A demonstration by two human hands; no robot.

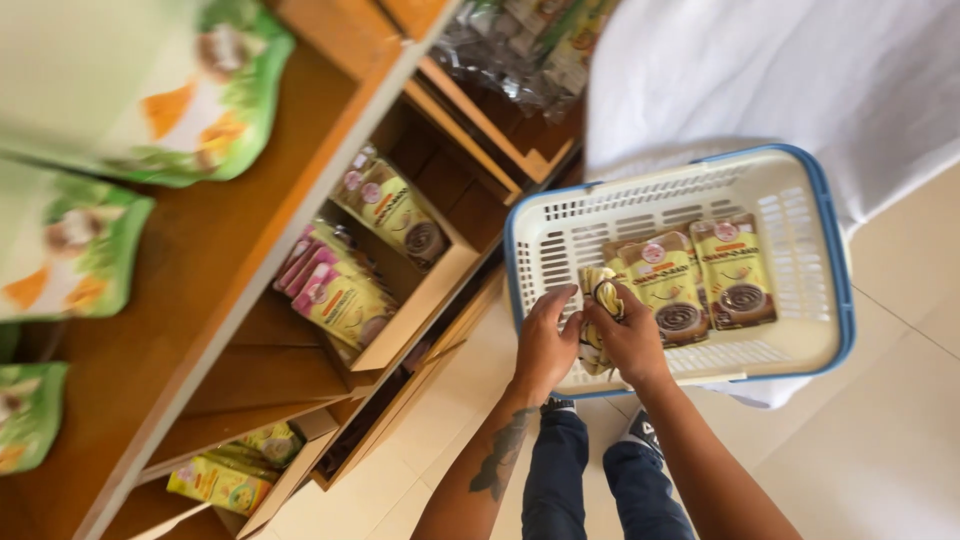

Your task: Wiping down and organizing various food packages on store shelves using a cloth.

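Both my hands reach into a white plastic basket [800, 190] with a blue rim, held by a person in white clothing. My left hand [543, 340] and my right hand [630, 335] together hold a yellow packet [601, 290] at the basket's near left side. Two more yellow packets [668, 282] [735, 270] with a dark round picture lie flat on the basket floor just right of my hands.
A wooden shelf unit [250, 250] fills the left. Its compartments hold yellow packets [400, 212], pink and yellow packets [335, 290] and more yellow packets [225, 475] lower down. Green and white pouches [170, 95] lie on top. Pale floor tiles [880, 440] spread at the right.
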